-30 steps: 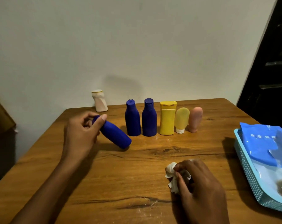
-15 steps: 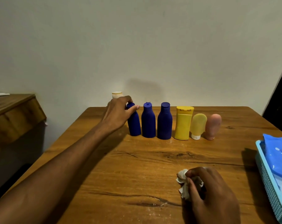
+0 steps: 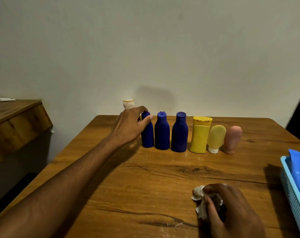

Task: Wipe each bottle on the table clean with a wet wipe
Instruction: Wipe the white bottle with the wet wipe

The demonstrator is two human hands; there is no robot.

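Left arm stretched long across the counter [image 3: 145,177] toward the far side, forearm bare, wrist straight. The left hand [image 3: 130,125] is curled at the top of the leftmost blue bottle [image 3: 147,134], thumb across its front, fingers [image 3: 142,109] hooked over the cap. Near right, the right hand [image 3: 231,208] sits knuckles-up, low on the counter, fingers bunched around a crumpled wet wipe [image 3: 200,201].

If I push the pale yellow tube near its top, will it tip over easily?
Probably yes. The pale yellow tube stands inverted on a small white cap, so its base is narrow. It looks soft and light. It may knock the pink tube beside it.
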